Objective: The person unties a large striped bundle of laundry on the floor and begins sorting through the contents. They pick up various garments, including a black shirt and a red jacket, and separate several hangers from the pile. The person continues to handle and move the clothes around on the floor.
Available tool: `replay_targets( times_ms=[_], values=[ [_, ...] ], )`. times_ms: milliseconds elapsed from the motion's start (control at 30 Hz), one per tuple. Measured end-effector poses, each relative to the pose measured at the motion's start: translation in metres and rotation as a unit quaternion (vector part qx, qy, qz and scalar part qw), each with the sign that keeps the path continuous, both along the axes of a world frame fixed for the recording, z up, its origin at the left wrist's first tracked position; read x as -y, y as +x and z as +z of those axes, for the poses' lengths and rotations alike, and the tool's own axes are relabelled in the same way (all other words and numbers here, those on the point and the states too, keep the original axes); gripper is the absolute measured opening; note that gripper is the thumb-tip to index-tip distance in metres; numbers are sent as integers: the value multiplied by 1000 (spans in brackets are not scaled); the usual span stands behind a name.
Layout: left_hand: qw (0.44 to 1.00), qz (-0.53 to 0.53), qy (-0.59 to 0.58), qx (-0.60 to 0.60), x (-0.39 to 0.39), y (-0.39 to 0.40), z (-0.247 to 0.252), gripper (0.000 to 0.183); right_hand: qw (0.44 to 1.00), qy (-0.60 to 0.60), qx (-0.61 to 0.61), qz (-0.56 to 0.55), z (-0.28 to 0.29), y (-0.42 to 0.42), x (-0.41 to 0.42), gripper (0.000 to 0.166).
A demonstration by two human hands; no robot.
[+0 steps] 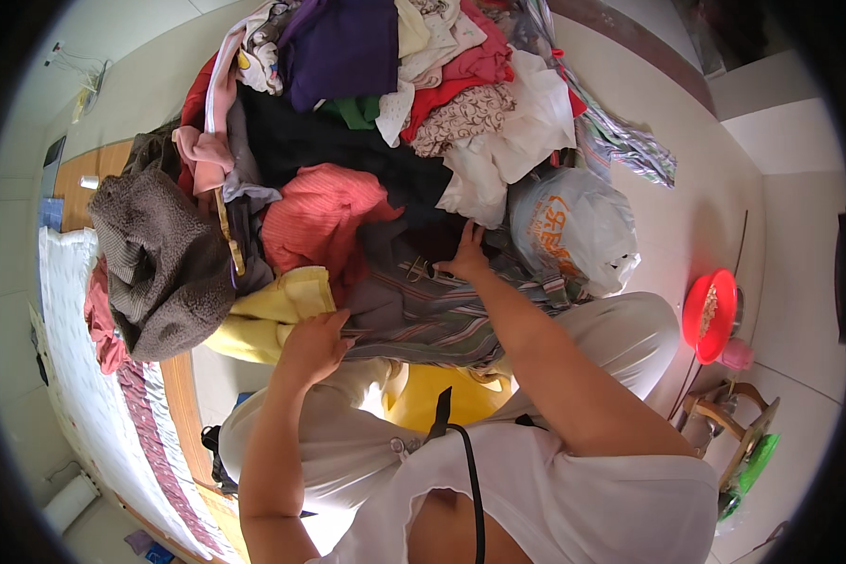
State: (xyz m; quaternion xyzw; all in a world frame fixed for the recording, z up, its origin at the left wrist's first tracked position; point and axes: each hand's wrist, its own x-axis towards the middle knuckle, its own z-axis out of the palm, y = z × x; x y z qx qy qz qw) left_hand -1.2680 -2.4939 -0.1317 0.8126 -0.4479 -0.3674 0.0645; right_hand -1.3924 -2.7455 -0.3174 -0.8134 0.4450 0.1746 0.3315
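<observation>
A dark striped cloth (pixel 437 321) lies across the pile just in front of my lap. My left hand (pixel 315 350) pinches its left edge between thumb and fingers, beside a folded yellow cloth (pixel 271 317). My right hand (pixel 471 257) rests with fingers spread on the far part of the striped cloth, next to dark fabric. Small metal buckle-like pieces (pixel 416 268) show left of the right thumb. Beyond them are a coral ribbed garment (pixel 324 211) and black fabric (pixel 303 137).
A tied white plastic bag (pixel 578 225) with orange print stands to the right. A brown fleece garment (pixel 162 261) hangs at the left. Purple cloth (pixel 342 49) and other clothes are heaped at the far side. A red bowl (pixel 710 316) and a bed (pixel 92 338) flank me.
</observation>
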Motion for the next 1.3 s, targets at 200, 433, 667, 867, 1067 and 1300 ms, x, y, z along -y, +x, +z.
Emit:
replay_targets(
  times_ms=[200,433,667,867,1067,1300],
  values=[
    [1000,0,2,9,5,5,-2,44,999,-37,-2,-31,-45,12,18,61],
    [999,2,-44,-9,17,6,-3,42,988,-6,153,-14,-58,12,64,12],
    [999,-12,-50,-11,22,0,-7,41,899,277,36,-337,-61,-7,0,55],
    [999,-23,-33,-18,30,-1,-9,41,944,326,47,-37,-52,6,-80,57],
    [997,-18,-69,-34,37,-1,-7,40,924,168,146,-312,-135,-23,-78,43],
    [998,-14,-50,-32,36,4,-10,42,974,1,63,219,-41,-20,-12,53]
  ],
)
